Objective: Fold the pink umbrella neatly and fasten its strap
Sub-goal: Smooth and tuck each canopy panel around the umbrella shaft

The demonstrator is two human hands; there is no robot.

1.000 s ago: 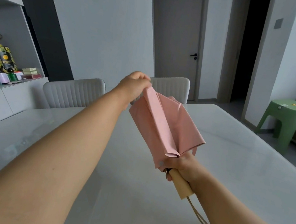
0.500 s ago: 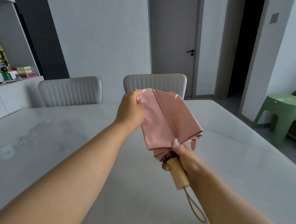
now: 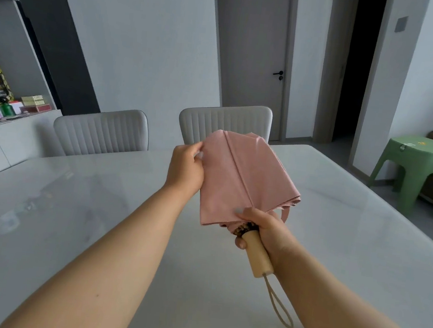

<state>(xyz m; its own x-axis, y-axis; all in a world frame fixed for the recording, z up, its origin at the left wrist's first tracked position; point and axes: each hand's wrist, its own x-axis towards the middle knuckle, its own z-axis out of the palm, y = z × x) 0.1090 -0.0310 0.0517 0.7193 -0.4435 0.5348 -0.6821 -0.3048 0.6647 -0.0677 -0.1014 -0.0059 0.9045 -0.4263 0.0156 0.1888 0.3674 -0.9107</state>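
Observation:
I hold the collapsed pink umbrella point(image 3: 243, 177) in the air above the white table point(image 3: 336, 230), its tip pointing away from me. My right hand point(image 3: 264, 229) grips it where the canopy meets the pale wooden handle point(image 3: 257, 256), thumb pressing the fabric down. A beige wrist loop point(image 3: 279, 308) dangles from the handle's end. My left hand point(image 3: 185, 168) pinches the left edge of a flat pink panel near the tip. The canopy folds are loosely gathered. A narrow pink strap point(image 3: 286, 214) hangs loose at the right of the canopy's lower edge.
Two grey upholstered chairs point(image 3: 101, 131) point(image 3: 225, 122) stand at the table's far side. A sideboard point(image 3: 5, 131) with tins and boxes is at the left. A green plastic stool point(image 3: 418, 169) stands on the floor at the right, near a doorway.
My left hand has drawn a canopy panel flat to the left and lowered it. The umbrella has turned so a broad smooth panel faces me. My right hand keeps its grip.

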